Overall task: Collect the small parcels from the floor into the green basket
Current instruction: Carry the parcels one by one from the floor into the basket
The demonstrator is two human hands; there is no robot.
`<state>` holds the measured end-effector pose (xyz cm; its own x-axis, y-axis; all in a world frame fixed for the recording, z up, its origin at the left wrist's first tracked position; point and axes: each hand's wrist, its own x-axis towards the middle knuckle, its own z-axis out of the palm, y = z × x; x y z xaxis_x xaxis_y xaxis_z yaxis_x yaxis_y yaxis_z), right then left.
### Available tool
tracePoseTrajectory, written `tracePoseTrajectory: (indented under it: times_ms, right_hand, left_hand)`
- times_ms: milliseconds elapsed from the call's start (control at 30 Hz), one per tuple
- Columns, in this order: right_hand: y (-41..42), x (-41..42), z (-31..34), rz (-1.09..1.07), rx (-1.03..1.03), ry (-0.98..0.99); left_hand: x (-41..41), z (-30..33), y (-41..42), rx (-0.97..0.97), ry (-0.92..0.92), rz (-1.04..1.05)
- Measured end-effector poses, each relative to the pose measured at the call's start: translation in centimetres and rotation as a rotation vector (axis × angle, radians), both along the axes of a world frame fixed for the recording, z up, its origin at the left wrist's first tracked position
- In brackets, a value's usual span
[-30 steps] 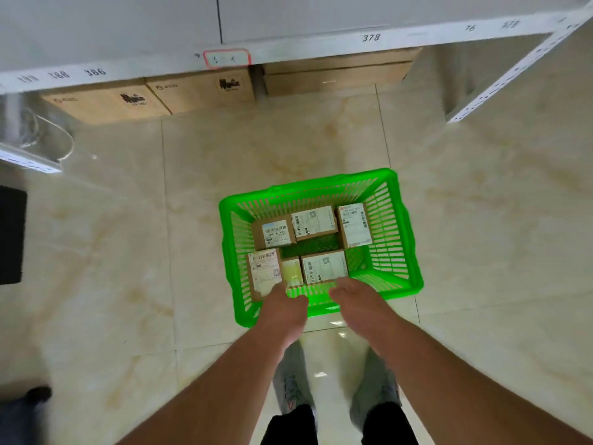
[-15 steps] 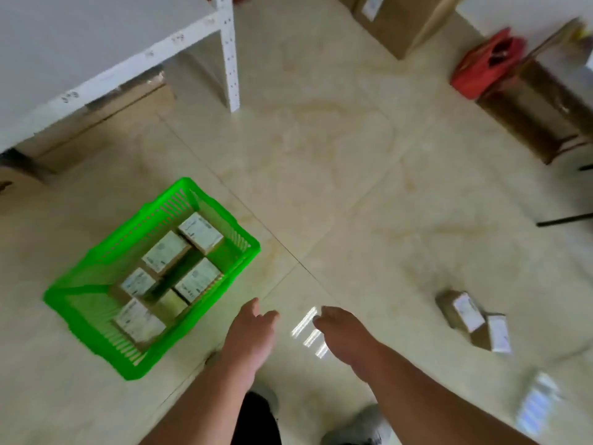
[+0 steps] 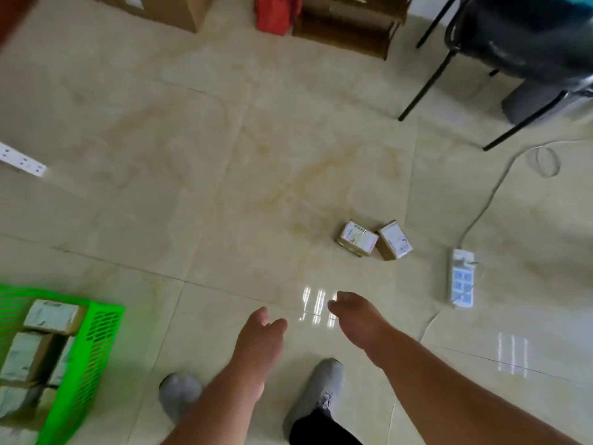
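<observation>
Two small parcels [image 3: 373, 240] remain on floor | several already in green basket [image 3: 93, 354] | left hand [image 3: 261, 340], right hand [image 3: 356, 319]: grip released, empty.

Both hands [image 3: 260, 340] [image 3: 356, 319] empty, loosely open

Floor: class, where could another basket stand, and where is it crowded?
Bare tiles lie between the green basket and the two parcels. It is crowded right of the parcels, by the power strip and the chair.
</observation>
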<state>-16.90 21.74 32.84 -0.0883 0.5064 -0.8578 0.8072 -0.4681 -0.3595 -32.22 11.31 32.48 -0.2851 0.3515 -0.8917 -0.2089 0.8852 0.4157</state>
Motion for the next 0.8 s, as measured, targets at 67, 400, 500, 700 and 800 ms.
tracePoseTrajectory:
  times_ms: [67, 400, 500, 700, 800]
  right_hand:
    - [2.4, 3.3, -0.3, -0.042, 0.029, -0.003]
    - [11.5, 10.8, -3.4, -0.058, 0.062, -0.074]
    - [13.9, 11.4, -4.5, 0.022, 0.055, -0.144]
    - [18.8, 11.3, -7.3, 0.181, 0.059, -0.185]
    - [21.4, 10.7, -9.0, 0.098, 0.074, -0.161]
  left_hand:
    - [2.8, -0.3, 2.4, -0.006, 0.001, -0.027]
    - [10.2, -3.8, 11.4, -0.049, -0.057, -0.046]
    - [10.4, -4.8, 13.5, -0.056, -0.071, -0.07]
    - [10.1, -6.5, 17.0, -0.078, -0.106, -0.076]
    - [10.4, -8.9, 18.2, -0.08, -0.067, -0.073]
